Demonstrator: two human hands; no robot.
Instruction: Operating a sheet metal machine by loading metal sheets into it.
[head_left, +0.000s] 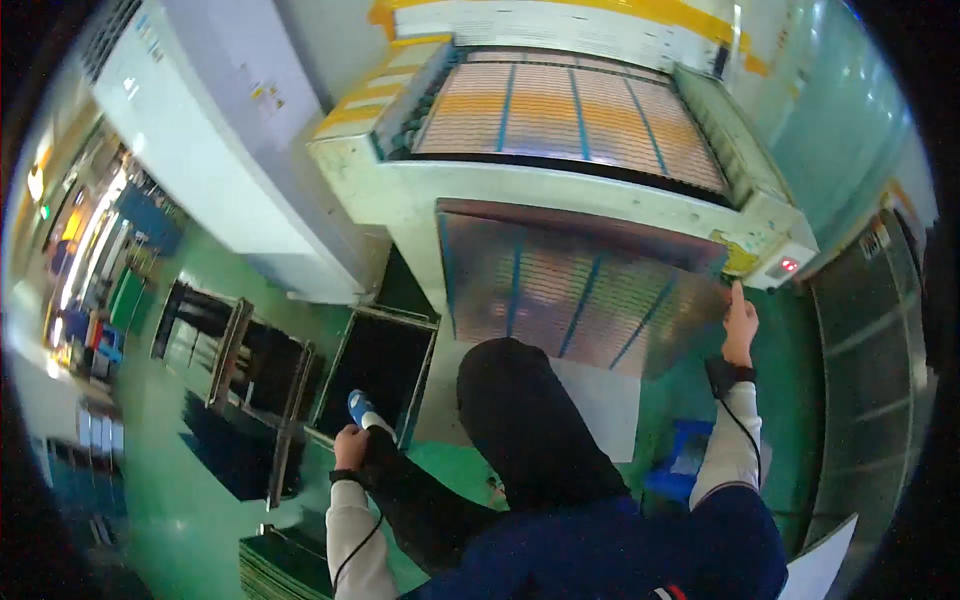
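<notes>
A shiny copper-coloured sheet (480,265) with blue and pale stripes showing on its surface slants across the front of a conveyor machine (400,185). My right hand (740,328) is at the sheet's right edge, thumb and index finger against it and the other fingers curled. Just beyond that hand is a small control box (785,268) with a red display. Down at the left, my left hand (350,447) is a loose fist beside my leg, and nothing shows in it. Blur hides part of the sheet's right side.
A black-topped cart (370,365) stands at the left, by dark racks (228,350). A tall white cabinet (225,130) rises behind them. Stacked boards (275,565) lie lower left. Close at the right are a grey metal panel (865,350) and a blue item (685,455) on the floor.
</notes>
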